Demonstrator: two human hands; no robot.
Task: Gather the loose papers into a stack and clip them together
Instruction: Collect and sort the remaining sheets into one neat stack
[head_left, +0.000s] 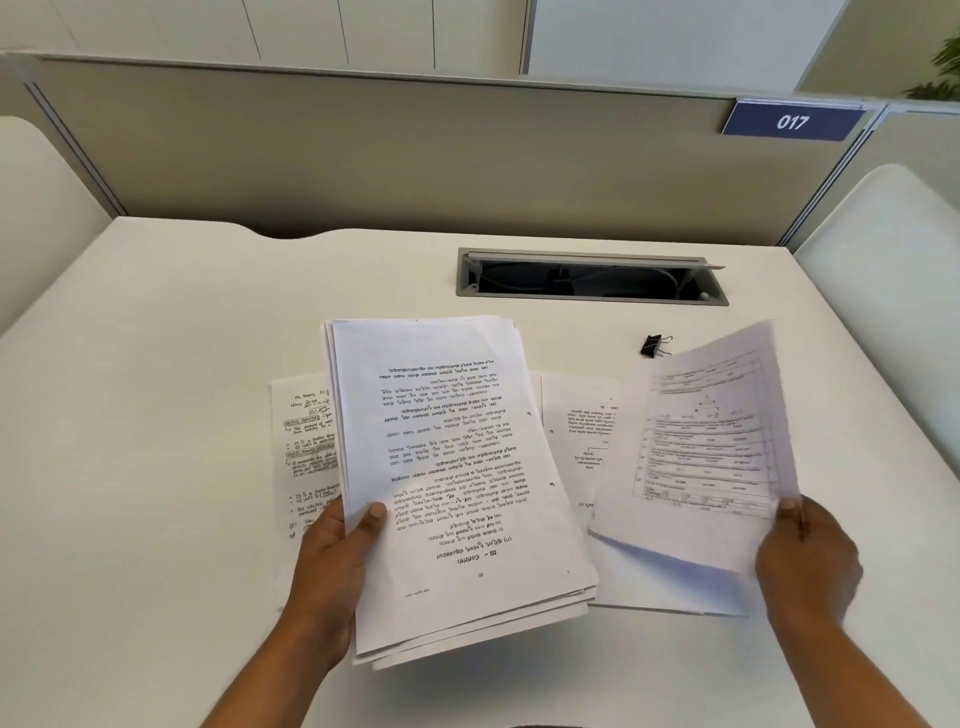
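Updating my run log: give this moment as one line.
step: gathering | left hand: holds paper stack | right hand: holds single sheet | on desk: handwritten sheet, printed sheet, binder clip unused

Bright, even overhead light; soft shadows under the papers (457, 467); right sheet (711, 447) motion-blurred; edges bowed.

the left hand (332, 551) grips a stack of printed papers (452, 483) by its left edge, thumb on top, over the white desk (156, 415). the right hand (808, 561) pinches a single blurred sheet (711, 452) at three o'clock from the stack. a black binder clip (655, 345) lies at two o'clock, and a handwritten page (304, 441) lies flat at nine o'clock.
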